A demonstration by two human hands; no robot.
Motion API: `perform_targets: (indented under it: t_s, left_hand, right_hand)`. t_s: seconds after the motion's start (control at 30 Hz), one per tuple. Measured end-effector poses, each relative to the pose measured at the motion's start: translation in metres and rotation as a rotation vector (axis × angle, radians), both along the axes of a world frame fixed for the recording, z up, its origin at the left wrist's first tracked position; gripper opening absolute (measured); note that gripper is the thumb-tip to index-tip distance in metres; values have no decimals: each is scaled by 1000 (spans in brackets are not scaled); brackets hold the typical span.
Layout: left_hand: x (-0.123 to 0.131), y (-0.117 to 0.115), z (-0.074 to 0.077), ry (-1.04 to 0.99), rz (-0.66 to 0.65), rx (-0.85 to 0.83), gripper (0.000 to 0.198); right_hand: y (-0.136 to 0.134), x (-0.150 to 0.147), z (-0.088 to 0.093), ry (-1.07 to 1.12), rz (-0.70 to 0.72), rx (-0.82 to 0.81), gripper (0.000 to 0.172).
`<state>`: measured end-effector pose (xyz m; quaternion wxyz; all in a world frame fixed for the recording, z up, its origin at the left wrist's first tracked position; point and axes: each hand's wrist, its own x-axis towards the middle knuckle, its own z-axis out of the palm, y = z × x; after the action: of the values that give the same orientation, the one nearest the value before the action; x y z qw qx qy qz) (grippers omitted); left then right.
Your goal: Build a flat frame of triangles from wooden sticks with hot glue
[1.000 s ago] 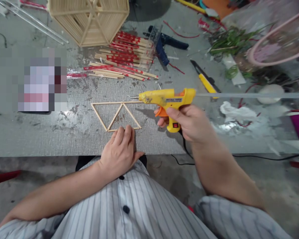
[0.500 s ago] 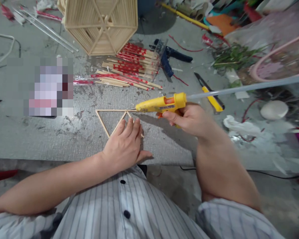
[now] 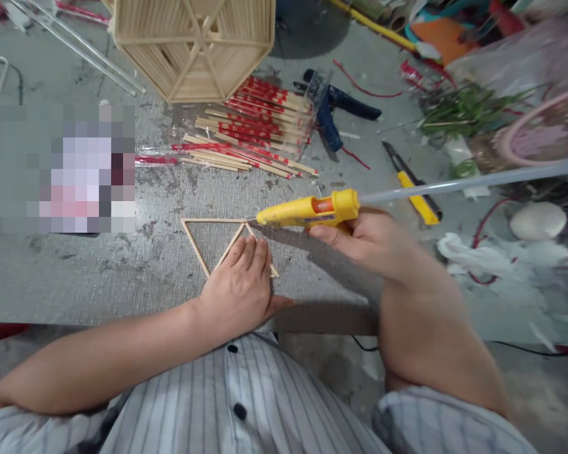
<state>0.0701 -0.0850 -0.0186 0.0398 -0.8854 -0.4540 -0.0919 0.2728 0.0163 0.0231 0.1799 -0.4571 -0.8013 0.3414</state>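
Observation:
A flat frame of thin wooden sticks, shaped as joined triangles, lies on the grey table. My left hand rests flat on its right triangle, fingers stretched out and pressing the sticks down. My right hand is closed around a yellow hot glue gun with a long clear glue stick sticking out of its back. The gun's nozzle touches the top joint of the frame, just beyond my left fingertips.
Packs of red-wrapped chopsticks lie behind the frame, below a hexagonal stick-built structure. A dark blue glue gun, a yellow utility knife, green stems, white scraps and clutter fill the right side. A pixelated patch is at the left.
My left hand slid forward from the frame's bottom edge onto its right triangle. My right hand tipped the glue gun down and brought the nozzle to the top joint.

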Motion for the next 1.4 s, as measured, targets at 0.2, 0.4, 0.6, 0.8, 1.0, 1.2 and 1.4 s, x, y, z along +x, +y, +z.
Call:
perform_targets:
  t_s: [0.2,0.4,0.6,0.8,1.0,1.2,1.4]
  left_hand:
    - [-1,0,1,-11,0,-29,70]
    - [-1,-1,3,-8,12,-100,67]
    - [1,0,3,-66,25,-55,68]
    - [1,0,3,-38,20,-70,68]
    - [2,-1,2,-73,14,-125,67]
    - [2,1,0,-118,11,-68,64]
    - [2,1,1,-113,10,-93,66]
  right_hand:
    - [-2,2,-2,-32,22,26,41]
    - [-3,-2,-1,-6,34,21,36]
    - [-4,1,-3,-13,8,-11,35]
    - [-5,2,-3,-6,9,-29,32]
    - [-5,3,-3,-18,7,22,32]
    - [-6,2,-3,-5,1,23,30]
    - [-6,3,-5,-7,-4,8,33]
